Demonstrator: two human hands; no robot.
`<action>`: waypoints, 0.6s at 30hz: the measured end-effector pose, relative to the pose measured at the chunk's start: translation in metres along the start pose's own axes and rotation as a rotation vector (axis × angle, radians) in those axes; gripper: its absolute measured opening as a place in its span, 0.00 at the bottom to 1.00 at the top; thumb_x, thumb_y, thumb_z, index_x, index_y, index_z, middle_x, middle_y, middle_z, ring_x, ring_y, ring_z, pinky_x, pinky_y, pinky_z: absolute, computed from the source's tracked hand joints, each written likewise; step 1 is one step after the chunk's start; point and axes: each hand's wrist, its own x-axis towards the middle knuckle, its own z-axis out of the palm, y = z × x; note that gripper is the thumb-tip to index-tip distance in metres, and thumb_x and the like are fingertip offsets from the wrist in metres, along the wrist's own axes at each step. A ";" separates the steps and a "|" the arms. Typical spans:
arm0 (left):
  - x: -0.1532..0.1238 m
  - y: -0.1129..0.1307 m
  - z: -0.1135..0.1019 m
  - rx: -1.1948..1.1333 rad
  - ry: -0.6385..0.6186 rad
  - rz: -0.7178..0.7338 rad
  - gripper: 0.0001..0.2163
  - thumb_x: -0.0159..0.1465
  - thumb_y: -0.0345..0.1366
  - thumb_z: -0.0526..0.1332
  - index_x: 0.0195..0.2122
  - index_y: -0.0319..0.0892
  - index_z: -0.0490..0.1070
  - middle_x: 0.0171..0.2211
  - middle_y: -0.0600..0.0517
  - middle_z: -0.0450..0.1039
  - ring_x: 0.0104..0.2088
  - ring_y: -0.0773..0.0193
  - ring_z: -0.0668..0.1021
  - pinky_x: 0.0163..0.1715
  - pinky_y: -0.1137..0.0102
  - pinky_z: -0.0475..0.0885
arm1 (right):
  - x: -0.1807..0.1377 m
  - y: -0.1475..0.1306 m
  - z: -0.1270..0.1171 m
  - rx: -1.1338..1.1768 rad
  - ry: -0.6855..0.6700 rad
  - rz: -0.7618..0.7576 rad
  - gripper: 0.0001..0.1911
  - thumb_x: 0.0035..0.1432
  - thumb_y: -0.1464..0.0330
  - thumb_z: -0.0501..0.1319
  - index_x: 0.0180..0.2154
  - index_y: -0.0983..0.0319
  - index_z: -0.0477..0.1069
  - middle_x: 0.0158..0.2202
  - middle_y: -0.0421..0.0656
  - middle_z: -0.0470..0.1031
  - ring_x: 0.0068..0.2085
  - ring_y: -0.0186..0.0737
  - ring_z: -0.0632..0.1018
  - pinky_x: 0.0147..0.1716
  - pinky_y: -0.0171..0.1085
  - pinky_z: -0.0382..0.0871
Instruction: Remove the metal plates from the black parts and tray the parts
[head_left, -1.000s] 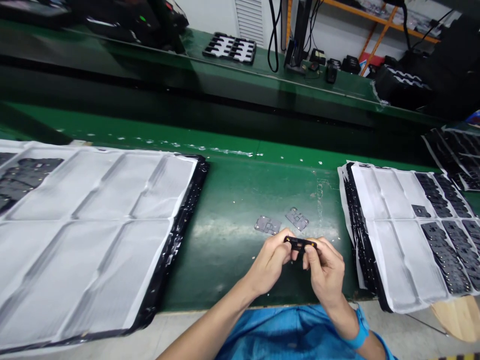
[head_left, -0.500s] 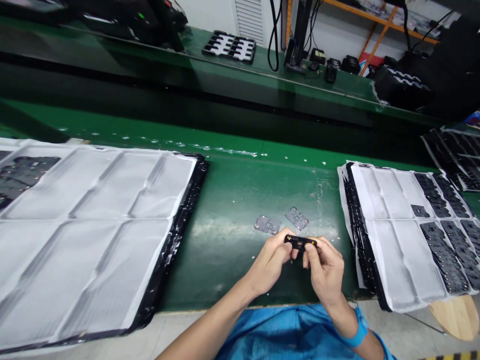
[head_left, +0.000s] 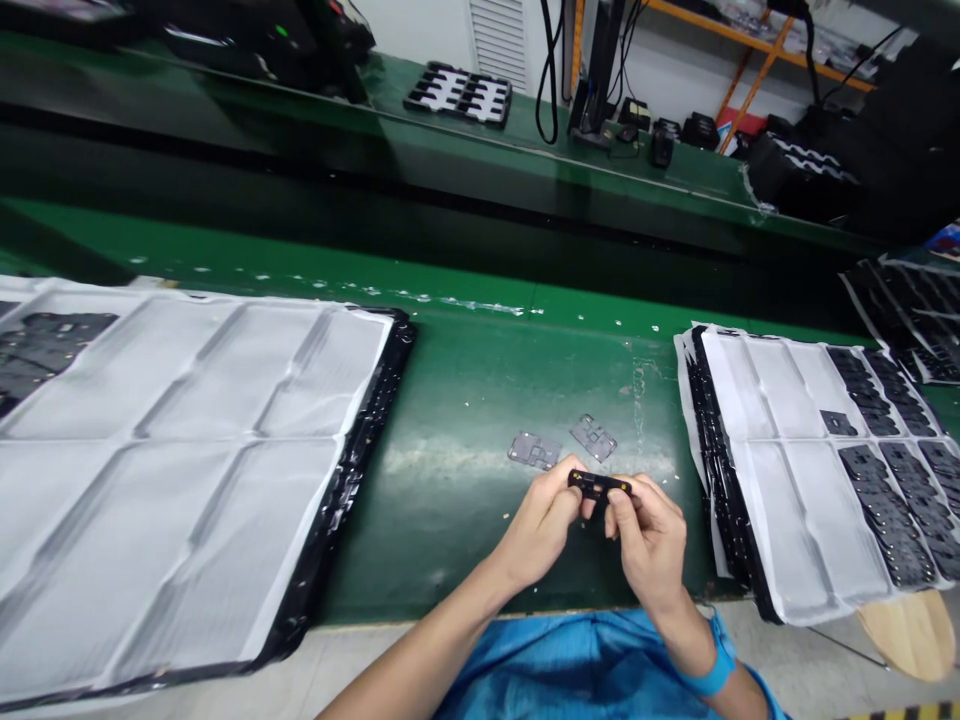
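A small black plastic part with yellow spots near its ends is held level between both hands, close to the bench's front edge. My left hand is closed on its left end, thumb on the near side. The right end is pinched by my right hand, thumb against its face; some fingers of both hands are hidden behind the part. Just beyond the hands, two flat dark grey plates with cutouts lie on the green bench: a left plate and a right plate.
At left sits a large stack of trays under white sheeting, with dark parts at its far left. Another tray stack at right holds rows of dark plates. Along the back runs a dark recessed strip. A wooden stool stands lower right.
Both hands keep hold of the black part, which has shifted very slightly to the left. The plates and trays stay where they were.
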 end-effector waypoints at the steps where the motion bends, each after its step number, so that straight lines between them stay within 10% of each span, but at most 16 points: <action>1: 0.000 0.001 -0.001 -0.027 -0.014 -0.008 0.10 0.68 0.37 0.51 0.29 0.44 0.63 0.25 0.56 0.65 0.26 0.65 0.66 0.29 0.69 0.62 | 0.000 0.000 0.000 -0.003 0.005 0.003 0.13 0.74 0.68 0.59 0.37 0.62 0.79 0.26 0.38 0.69 0.23 0.34 0.72 0.26 0.35 0.66; 18: 0.001 -0.001 -0.005 0.041 -0.021 -0.009 0.18 0.74 0.46 0.46 0.29 0.45 0.64 0.24 0.55 0.65 0.25 0.64 0.65 0.28 0.69 0.62 | 0.002 -0.003 -0.002 -0.010 -0.021 -0.055 0.11 0.73 0.70 0.58 0.39 0.61 0.79 0.28 0.38 0.70 0.24 0.34 0.72 0.26 0.34 0.67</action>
